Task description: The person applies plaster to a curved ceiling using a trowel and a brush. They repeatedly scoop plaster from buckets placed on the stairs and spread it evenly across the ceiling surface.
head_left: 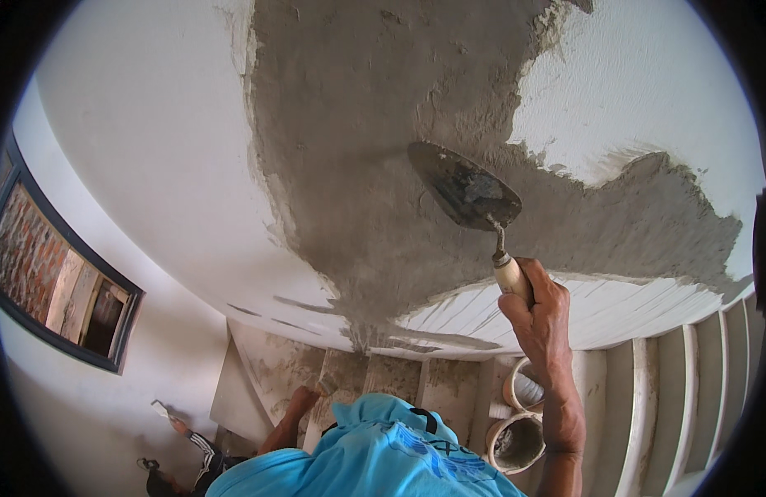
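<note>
My right hand (539,319) is closed round the pale wooden handle of a pointed trowel (466,186). The trowel's dark, mortar-smeared blade lies against or just off the wall, its tip pointing up and left; I cannot tell whether it touches. Behind the blade, a broad patch of wet grey mortar (350,166) covers part of the white wall (159,141), with a branch running right. Low by my body, my left hand (303,400) is closed on what looks like a small brush (327,383); its fingers are partly hidden.
Two buckets (515,443) stand on the stairs beside my right forearm, the nearer one with grey mortar inside. Steps (648,406) climb to the right. At lower left another person's hand (179,425) holds a white-bladed tool (161,409), below a dark-framed window (122,331).
</note>
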The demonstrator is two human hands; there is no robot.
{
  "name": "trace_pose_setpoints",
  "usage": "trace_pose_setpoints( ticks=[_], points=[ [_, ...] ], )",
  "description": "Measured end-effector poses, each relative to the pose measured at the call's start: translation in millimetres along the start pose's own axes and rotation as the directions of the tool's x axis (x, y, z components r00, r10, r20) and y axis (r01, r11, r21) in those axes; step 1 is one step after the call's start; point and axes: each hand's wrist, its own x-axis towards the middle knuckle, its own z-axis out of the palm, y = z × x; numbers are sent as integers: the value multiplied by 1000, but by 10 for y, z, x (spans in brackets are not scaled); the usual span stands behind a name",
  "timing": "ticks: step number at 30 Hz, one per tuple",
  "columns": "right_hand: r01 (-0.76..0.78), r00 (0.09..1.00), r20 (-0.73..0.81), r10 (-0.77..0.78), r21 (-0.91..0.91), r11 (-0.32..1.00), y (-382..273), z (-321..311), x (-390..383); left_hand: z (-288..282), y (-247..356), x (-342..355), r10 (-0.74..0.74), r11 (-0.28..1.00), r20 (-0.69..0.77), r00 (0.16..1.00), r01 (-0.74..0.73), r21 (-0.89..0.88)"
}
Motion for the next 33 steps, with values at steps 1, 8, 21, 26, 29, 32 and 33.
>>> trace_pose_setpoints(
  ticks=[1, 8, 21, 26, 29, 32, 33],
  points=[
    [-31, 999, 17, 31, -31, 999, -38, -10, 17, 0, -6, 15, -16, 1000, 11, 1000, 16, -10],
    [77, 996, 48, -75, -27, 997, -60, -70, 130, -33, 36, 31, 22, 1000, 10, 1000, -22, 19],
    [106, 961, -143, -238, -600, 793, -284, -301, 44, 172, -238, 333, 198, 933, 56, 979, -206, 295],
    [96, 958, -178, -224, -537, 838, -260, -450, -47, 307, -605, 493, 245, 947, 54, 968, -250, 199],
    [170, 965, -95, -243, -475, 863, -210, -315, -60, 318, -581, 499, 261, 959, 15, 965, -261, 112],
    [186, 977, 0, -213, -486, 854, -208, -53, 10, 88, 37, 212, 50, 999, 41, 998, -51, 2],
    [190, 976, 1, -217, -488, 852, -183, -5, 34, 23, 121, 157, 39, 999, 32, 999, -38, -3]
  ],
)
